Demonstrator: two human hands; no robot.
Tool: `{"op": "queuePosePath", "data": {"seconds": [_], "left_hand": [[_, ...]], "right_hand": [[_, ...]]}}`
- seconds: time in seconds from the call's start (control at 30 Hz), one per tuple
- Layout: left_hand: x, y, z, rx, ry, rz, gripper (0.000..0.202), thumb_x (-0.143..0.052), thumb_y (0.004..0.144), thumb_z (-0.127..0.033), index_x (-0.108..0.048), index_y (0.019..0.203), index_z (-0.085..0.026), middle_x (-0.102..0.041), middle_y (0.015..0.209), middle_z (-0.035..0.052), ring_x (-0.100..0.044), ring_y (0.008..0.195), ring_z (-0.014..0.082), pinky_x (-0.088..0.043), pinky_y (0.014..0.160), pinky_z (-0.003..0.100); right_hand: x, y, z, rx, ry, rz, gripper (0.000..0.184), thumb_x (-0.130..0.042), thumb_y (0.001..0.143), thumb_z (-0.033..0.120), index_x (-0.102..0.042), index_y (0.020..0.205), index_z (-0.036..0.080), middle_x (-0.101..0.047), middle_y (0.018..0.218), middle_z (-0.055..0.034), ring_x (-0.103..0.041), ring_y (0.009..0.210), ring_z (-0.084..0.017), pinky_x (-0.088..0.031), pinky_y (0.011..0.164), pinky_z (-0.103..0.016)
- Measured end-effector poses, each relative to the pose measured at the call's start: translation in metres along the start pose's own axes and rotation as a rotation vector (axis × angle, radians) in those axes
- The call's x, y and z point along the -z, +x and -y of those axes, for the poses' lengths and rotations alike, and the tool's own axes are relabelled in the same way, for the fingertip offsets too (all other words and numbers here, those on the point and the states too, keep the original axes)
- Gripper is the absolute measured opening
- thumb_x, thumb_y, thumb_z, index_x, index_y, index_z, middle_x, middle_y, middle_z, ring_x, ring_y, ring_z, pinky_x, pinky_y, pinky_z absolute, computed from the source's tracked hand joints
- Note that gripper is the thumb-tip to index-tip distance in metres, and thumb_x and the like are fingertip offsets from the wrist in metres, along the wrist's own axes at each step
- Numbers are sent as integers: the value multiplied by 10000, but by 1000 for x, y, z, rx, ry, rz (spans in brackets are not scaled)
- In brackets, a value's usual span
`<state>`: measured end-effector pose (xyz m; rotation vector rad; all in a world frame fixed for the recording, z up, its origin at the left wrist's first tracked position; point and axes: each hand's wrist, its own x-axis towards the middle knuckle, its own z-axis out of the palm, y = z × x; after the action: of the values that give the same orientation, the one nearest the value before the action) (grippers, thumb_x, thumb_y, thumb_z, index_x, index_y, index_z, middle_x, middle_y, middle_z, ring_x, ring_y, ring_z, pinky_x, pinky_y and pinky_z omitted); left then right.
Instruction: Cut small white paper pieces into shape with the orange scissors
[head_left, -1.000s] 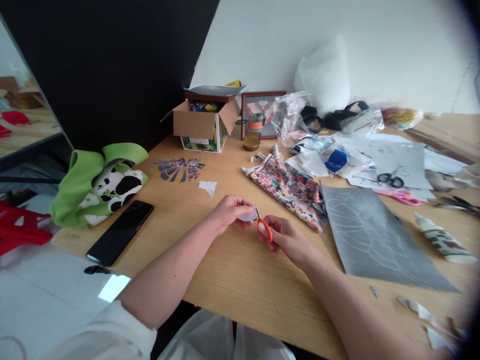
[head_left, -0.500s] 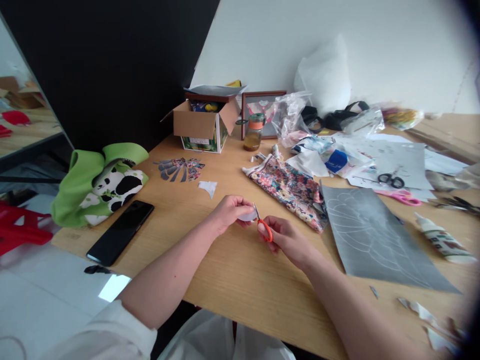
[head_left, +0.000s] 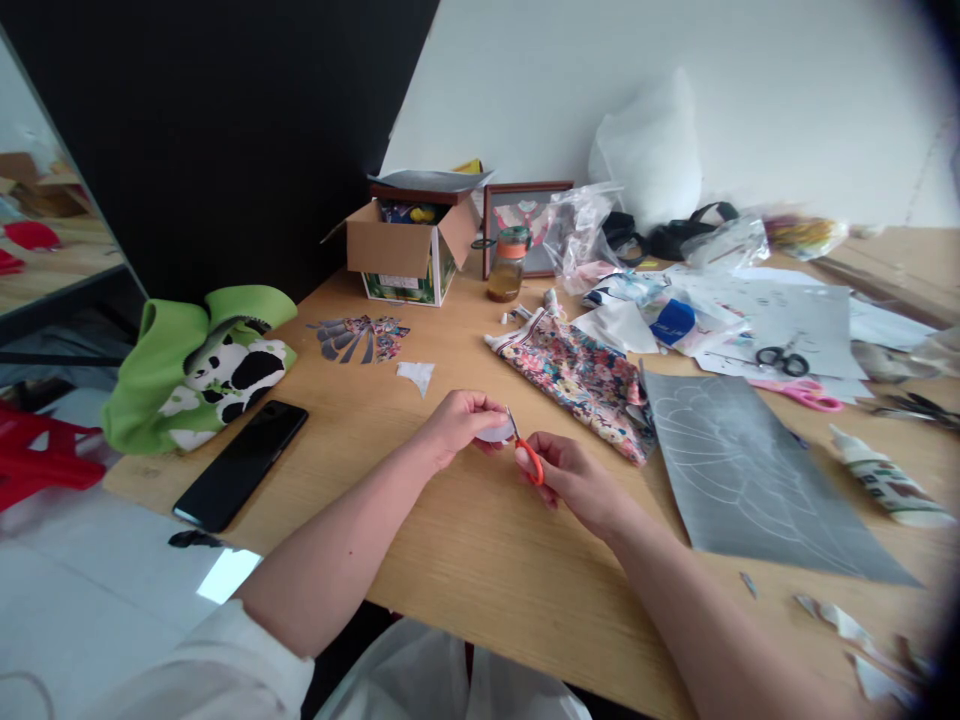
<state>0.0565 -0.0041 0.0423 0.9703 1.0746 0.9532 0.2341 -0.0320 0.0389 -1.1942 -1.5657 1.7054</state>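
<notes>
Between the thumb and fingers of my left hand [head_left: 466, 425] is a small whitish piece [head_left: 495, 433], paper or cloth, I cannot tell which. My right hand [head_left: 566, 468] is closed around the orange handles of a small pair of scissors [head_left: 532, 462]. Their blades point up and away, right at the edge of the whitish piece. Beyond my hands lies a folded floral cloth [head_left: 574, 380]. A white scrap [head_left: 417, 376] rests on the table farther left, near a fan of cut grey and floral pieces [head_left: 360, 338].
A grey sheet with white petal-like lines [head_left: 742, 470] lies to the right, beside a glue bottle [head_left: 889, 480] and pink scissors [head_left: 806, 396]. At left are a phone [head_left: 244, 465] and a green panda bag [head_left: 202, 370]. An open box [head_left: 405, 250] and a jar [head_left: 507, 268] stand behind.
</notes>
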Motion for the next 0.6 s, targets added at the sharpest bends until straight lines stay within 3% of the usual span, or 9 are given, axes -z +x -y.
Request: {"op": "queuePosePath", "data": {"seconds": [0.6], "left_hand": [[2,1,0,8,5,35,107,-696,665,-173,-613,699,-115,-663,606,47,-585,483,113,-478,458,221]], "right_hand": [[2,0,0,10,-55,7,497,-682,693,660,-471,672,210,-427,573,56,-366,446,-83,-304,410,-230]]}}
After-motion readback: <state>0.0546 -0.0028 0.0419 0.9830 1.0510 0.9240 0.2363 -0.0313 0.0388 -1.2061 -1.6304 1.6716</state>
